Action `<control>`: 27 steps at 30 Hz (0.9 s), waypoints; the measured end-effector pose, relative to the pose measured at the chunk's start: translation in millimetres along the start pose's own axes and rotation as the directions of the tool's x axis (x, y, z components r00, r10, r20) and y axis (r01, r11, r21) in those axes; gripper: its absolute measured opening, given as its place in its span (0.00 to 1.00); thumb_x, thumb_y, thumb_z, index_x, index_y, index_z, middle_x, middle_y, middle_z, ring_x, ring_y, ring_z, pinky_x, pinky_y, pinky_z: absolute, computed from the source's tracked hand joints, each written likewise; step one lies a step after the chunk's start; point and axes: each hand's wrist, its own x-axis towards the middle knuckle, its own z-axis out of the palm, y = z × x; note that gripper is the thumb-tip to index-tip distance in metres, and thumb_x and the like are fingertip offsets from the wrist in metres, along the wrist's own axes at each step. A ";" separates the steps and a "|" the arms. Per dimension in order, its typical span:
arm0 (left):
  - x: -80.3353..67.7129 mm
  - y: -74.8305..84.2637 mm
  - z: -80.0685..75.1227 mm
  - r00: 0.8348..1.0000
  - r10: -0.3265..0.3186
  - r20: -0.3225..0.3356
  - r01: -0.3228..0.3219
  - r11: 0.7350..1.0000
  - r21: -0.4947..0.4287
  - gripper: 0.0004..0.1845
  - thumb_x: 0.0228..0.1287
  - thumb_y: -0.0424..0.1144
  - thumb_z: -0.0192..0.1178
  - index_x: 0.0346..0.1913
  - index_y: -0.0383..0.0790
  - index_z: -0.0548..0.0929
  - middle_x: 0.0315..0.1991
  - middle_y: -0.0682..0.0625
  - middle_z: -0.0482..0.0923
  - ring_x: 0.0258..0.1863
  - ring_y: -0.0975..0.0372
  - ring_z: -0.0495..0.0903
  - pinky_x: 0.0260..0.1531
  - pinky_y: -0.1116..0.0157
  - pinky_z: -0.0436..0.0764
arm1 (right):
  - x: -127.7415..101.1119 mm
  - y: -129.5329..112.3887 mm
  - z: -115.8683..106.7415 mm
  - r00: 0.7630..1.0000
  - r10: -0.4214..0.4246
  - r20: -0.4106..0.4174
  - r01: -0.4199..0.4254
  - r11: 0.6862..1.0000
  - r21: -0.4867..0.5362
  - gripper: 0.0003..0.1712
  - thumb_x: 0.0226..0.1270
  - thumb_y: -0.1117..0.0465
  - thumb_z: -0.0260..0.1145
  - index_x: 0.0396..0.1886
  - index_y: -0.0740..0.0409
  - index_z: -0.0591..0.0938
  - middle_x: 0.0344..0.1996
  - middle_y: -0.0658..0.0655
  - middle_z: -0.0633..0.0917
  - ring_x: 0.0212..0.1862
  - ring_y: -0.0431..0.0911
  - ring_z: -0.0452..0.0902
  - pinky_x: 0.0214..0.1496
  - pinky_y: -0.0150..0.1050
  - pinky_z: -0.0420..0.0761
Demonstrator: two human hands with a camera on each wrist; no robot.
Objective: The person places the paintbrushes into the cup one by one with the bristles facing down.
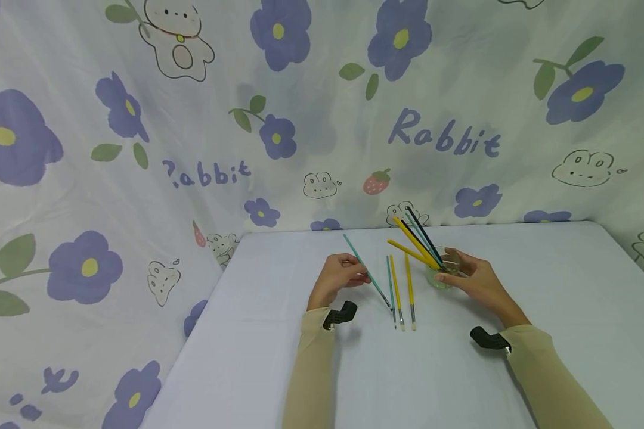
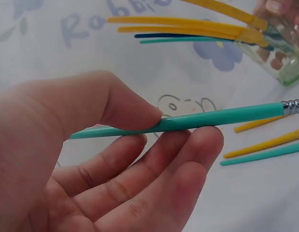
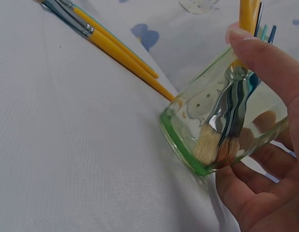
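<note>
- A teal paintbrush (image 2: 207,118) is pinched by the left hand (image 1: 339,275), the thumb pressed on top of the handle and the fingers loosely curled beneath it.
- That brush is held just left of the glass jar (image 1: 443,275), slanting from its handle end, up and away from the person, down to its metal ferrule beside the brushes on the table.
- The glass jar is gripped by the right hand (image 1: 477,280), thumb on one wall and fingers wrapped round the other; it is tilted, with its green-tinted base edge on the white tablecloth (image 1: 569,286).
- Several brushes (image 1: 418,241) are held inside the jar, bristles down against the base and yellow, teal and dark handles fanned up and leftward past the rim.
- Three loose brushes (image 1: 399,292), one teal and two yellow, are laid side by side on the cloth just left of the jar, between the two hands, bristle ends toward the person.
- A wide stretch of bare cloth is seen to the right of the jar, running out to the table's right edge; another is seen left of the left hand, out to the left edge.
- The far edge of the table lies close behind the jar, met by a hanging floral cloth (image 1: 193,149) printed with "Rabbit".
- More open cloth lies on the person's side of the jar, around both beige sleeves (image 1: 311,369).
</note>
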 end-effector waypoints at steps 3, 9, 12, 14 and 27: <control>-0.8 1.3 0.0 1.000 0.014 0.013 -0.013 1.000 -0.027 0.05 0.64 0.29 0.66 0.40 0.33 0.80 0.35 0.44 0.90 0.30 0.61 0.91 0.42 0.61 0.92 | -0.3 -0.7 0.1 1.000 0.000 0.004 0.000 1.000 0.006 0.52 0.66 0.42 0.74 0.82 0.53 0.60 0.74 0.63 0.73 0.77 0.66 0.64 0.77 0.65 0.68; -3.9 5.0 3.9 0.998 0.050 0.030 -0.048 0.997 -0.066 0.03 0.64 0.29 0.66 0.37 0.33 0.82 0.32 0.46 0.88 0.30 0.60 0.91 0.48 0.54 0.91 | -0.6 -2.6 0.3 1.000 -0.004 0.008 0.004 1.000 0.005 0.53 0.65 0.42 0.74 0.82 0.53 0.61 0.74 0.64 0.74 0.77 0.67 0.65 0.76 0.65 0.68; -5.1 8.7 8.8 0.997 0.073 0.041 -0.070 0.995 -0.077 0.04 0.64 0.29 0.67 0.37 0.33 0.82 0.31 0.47 0.88 0.31 0.60 0.91 0.48 0.55 0.91 | -0.5 -2.0 0.1 1.000 -0.003 0.004 0.003 1.000 -0.002 0.53 0.65 0.41 0.74 0.82 0.53 0.61 0.74 0.63 0.74 0.77 0.66 0.66 0.76 0.64 0.70; -5.8 11.7 12.4 0.995 0.090 0.047 -0.085 0.993 -0.085 0.04 0.63 0.30 0.67 0.37 0.34 0.82 0.32 0.46 0.88 0.31 0.60 0.91 0.46 0.57 0.91 | -0.7 -1.4 0.1 1.000 -0.007 0.001 0.007 1.000 -0.006 0.52 0.66 0.41 0.74 0.82 0.53 0.61 0.74 0.63 0.74 0.76 0.66 0.66 0.76 0.64 0.70; -10.9 24.2 31.5 0.984 0.175 0.019 -0.169 0.968 -0.185 0.05 0.66 0.27 0.66 0.41 0.30 0.81 0.32 0.48 0.89 0.32 0.62 0.91 0.44 0.60 0.92 | -2.7 -1.2 1.1 1.000 -0.019 -0.002 0.019 1.000 -0.012 0.51 0.67 0.43 0.73 0.82 0.52 0.61 0.74 0.64 0.74 0.76 0.67 0.66 0.75 0.67 0.70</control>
